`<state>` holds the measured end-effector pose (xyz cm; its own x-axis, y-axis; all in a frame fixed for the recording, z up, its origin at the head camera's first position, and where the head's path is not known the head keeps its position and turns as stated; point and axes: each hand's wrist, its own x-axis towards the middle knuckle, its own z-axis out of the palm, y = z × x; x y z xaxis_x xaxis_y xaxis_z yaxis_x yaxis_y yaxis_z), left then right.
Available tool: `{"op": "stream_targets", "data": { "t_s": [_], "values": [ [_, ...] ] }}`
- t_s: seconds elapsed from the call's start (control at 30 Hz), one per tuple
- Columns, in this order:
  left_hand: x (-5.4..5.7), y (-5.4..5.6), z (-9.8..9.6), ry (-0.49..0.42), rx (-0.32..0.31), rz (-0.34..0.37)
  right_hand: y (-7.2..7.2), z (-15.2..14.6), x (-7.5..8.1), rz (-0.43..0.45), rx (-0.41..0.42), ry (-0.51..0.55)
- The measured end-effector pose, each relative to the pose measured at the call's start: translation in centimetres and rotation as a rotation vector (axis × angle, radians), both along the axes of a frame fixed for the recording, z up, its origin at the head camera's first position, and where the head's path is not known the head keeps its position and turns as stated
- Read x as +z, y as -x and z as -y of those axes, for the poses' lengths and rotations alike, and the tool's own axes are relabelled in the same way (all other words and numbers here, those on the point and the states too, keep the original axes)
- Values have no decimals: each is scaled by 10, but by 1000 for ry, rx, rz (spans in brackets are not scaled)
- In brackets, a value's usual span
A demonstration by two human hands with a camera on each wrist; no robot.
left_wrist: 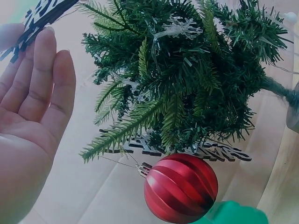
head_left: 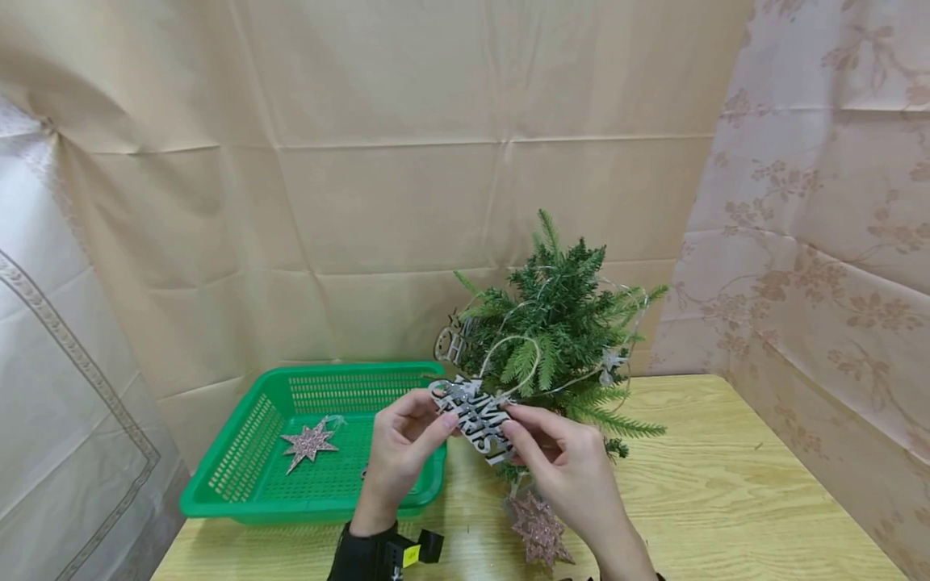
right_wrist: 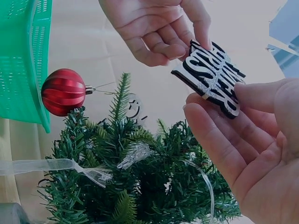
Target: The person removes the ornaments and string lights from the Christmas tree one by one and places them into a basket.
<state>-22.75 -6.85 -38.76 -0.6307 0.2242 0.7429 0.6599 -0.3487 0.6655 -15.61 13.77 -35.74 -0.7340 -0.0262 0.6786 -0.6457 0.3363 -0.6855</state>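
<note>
I have both hands on one lettered ornament (head_left: 472, 415), near the middle of my head feed and in front of the tree. The left hand (head_left: 403, 452) pinches it from eight o'clock, its thumb flat on the lettered face. The right hand (head_left: 570, 460) pinches it from four o'clock; on that wrist's feed I see the thumb on the face and fingers underneath. The letters are silvery over a dark edge, and the piece is tilted. A pale cord loop (head_left: 539, 365) rises from it toward one o'clock, across the branches.

Reading outward from the ornament, the small green tree (head_left: 567, 323) fills one to two o'clock, with a clear decoration (head_left: 613, 359) on its four o'clock side. Between eleven and twelve, another lettered piece (head_left: 452, 343) is at the tree's edge. A red ball (right_wrist: 64, 92) shows at the tree's ten-to-eleven o'clock edge on my right wrist feed. At five o'clock there's a pink glitter star (head_left: 539, 528); I can't tell if it hangs or rests on the table (head_left: 697, 452). At nine o'clock sits the green basket (head_left: 320, 510), with a second star (head_left: 308, 444) lying inside.
</note>
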Motion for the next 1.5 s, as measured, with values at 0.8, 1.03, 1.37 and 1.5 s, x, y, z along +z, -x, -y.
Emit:
{"op": "stream_targets", "data": {
  "t_s": [0.8, 1.03, 1.37, 1.5],
  "values": [
    [19, -2, 6, 21, -8, -13, -1, 4, 1, 59, 63, 14],
    [37, 1, 18, 59, 7, -37, -1, 4, 0, 85, 53, -23],
    [72, 15, 62, 139, -34, 62, 2, 21, -10, 11, 165, -237],
    [82, 30, 81, 234, 9, 128, 4, 36, -17, 32, 264, -375]
  ]
}}
